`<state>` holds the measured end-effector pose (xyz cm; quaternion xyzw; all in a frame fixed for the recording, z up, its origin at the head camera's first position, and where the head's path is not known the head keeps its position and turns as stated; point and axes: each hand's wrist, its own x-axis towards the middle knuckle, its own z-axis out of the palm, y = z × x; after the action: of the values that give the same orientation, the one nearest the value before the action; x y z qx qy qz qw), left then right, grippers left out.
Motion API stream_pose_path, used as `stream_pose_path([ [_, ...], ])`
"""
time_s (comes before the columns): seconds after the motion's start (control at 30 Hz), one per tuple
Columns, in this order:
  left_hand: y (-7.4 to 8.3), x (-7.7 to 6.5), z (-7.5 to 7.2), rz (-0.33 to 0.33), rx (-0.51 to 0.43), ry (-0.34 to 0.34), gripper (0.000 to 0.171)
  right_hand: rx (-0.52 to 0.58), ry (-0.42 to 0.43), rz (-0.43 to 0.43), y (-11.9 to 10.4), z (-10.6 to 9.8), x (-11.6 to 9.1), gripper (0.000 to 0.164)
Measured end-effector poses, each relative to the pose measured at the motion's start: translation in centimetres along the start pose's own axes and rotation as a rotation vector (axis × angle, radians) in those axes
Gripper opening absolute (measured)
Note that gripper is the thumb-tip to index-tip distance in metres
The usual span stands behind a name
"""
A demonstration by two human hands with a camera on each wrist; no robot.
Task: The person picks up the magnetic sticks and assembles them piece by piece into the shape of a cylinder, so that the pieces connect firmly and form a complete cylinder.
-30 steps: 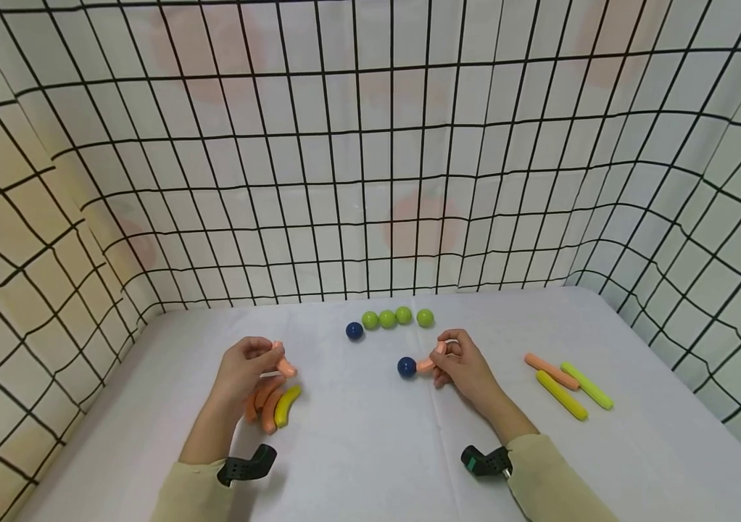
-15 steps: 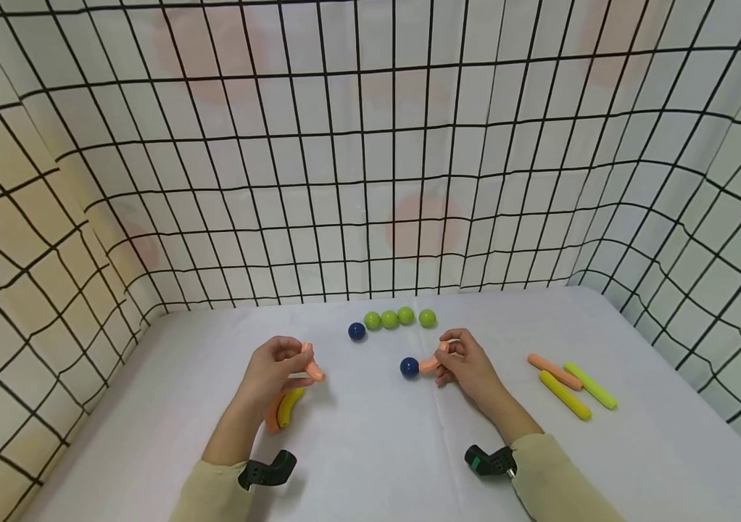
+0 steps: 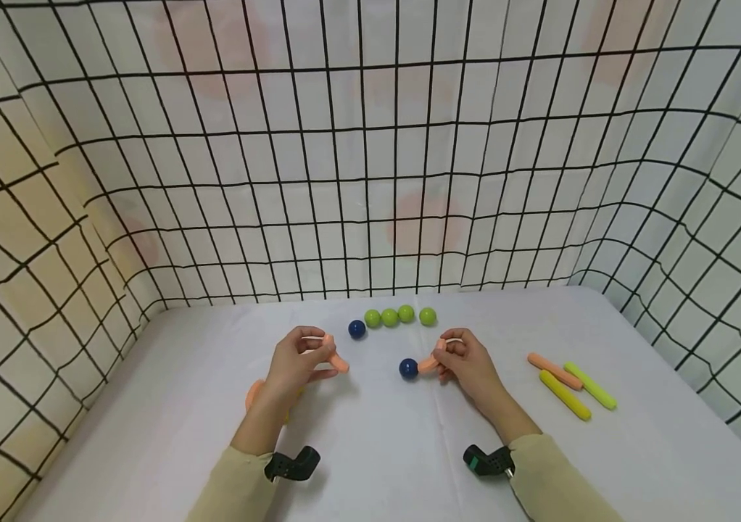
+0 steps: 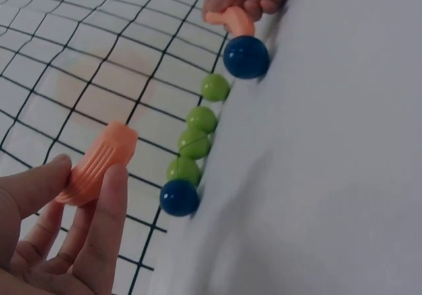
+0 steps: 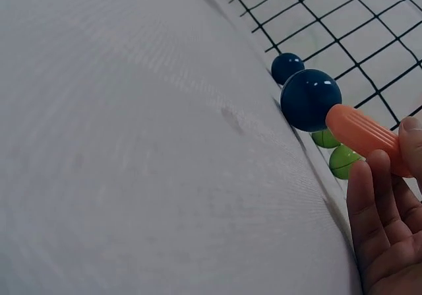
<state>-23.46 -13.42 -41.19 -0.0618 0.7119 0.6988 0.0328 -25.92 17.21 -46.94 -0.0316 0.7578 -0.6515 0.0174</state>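
In the head view my left hand [image 3: 295, 362] pinches a peach-coloured curved stick [image 3: 339, 361] between thumb and fingers, above the table. The left wrist view shows ridges along this curved stick [image 4: 99, 166], and its far end is free. To the right, my right hand [image 3: 470, 366] grips a second peach curved stick [image 3: 428, 365]. A dark blue ball [image 3: 408, 369] touches that stick's end. In the right wrist view the blue ball [image 5: 311, 100] sits against the tip of the ridged stick [image 5: 362, 135]. A gap separates the two hands.
Several green balls [image 3: 389, 317] and another blue ball [image 3: 357, 329] lie in a row at the back. Straight yellow [image 3: 564, 395], orange [image 3: 549, 368] and lime [image 3: 591, 386] sticks lie at right. My left forearm partly hides orange [image 3: 253, 392] curved pieces. Black wire mesh [image 3: 366, 179] stands behind.
My left hand has moved right with its curved stick, away from the curved pieces and nearer the right hand. The right hand has stayed almost still, holding its stick with the blue ball.
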Motion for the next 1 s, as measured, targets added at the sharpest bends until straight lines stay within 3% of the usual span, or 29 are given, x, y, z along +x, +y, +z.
stream_pose_path([
  [0.37, -0.5, 1.0, 3.1, 0.056, -0.083, 0.047, 0.036, 0.013, 0.009, -0.015, 0.2, -0.1, 0.2, 0.036],
  [0.57, -1.3, 1.6, 4.4, 0.047, -0.086, 0.058, 0.035, 0.006, 0.009, -0.033, 0.3, 0.0, 0.4, 0.039],
  [1.0, -3.5, 1.8, 6.3, 0.083, -0.134, 0.013, 0.034, -0.019, -0.023, -0.033, 0.4, -0.2, 0.3, 0.039],
])
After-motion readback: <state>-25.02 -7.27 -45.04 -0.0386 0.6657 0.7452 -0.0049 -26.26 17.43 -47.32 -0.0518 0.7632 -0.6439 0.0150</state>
